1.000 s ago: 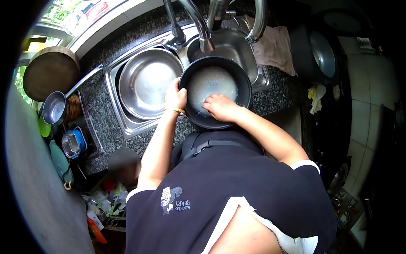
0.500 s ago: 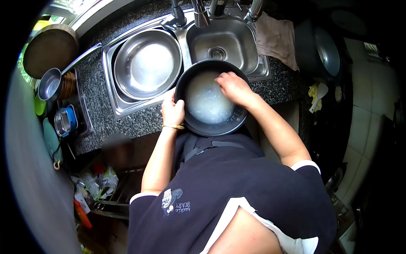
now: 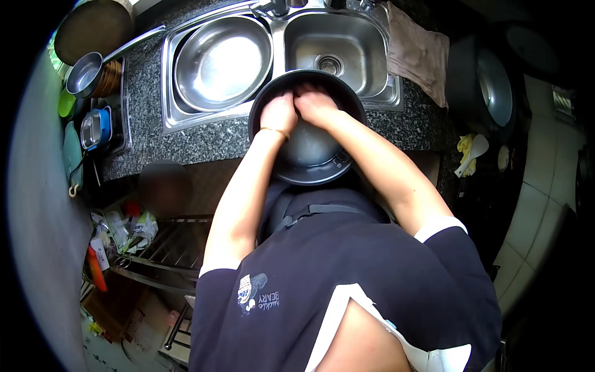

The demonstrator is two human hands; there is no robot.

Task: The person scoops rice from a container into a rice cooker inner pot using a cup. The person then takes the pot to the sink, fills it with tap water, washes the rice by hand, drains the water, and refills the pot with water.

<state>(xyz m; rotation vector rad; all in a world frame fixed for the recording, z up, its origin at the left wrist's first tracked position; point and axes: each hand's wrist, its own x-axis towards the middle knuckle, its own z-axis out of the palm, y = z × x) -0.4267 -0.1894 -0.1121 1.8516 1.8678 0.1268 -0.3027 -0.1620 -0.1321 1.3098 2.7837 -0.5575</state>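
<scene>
Far left of the fingers, a long-handled saucepan point(image 3: 85, 73) stands beyond a blue-edged container point(image 3: 96, 128), near the end of a speckled table point(image 3: 198, 139). Closer in, past the fingers and to their left, a wide steel bowl point(image 3: 223, 62) sits in one side of a double sink. At centre, a person's left hand point(image 3: 279, 116), a gold-coloured bracelet point(image 3: 274, 132) at the wrist, reaches into a black pot point(image 3: 304, 173) that surrounds the fingers of both hands. Cloudy liquid point(image 3: 313, 149) shows on the near side of the fingers. The right hand point(image 3: 315, 105) dips in just beside the left, toward the far wall; whether either hand's fingers are clenched or grasping anything cannot be told. A drain point(image 3: 329, 64) shows beyond them. Farther right of the fingers, a pinkish-brown cloth point(image 3: 418, 56) hangs by the sink, and a white spoon point(image 3: 474, 155) lies beside something yellow.
</scene>
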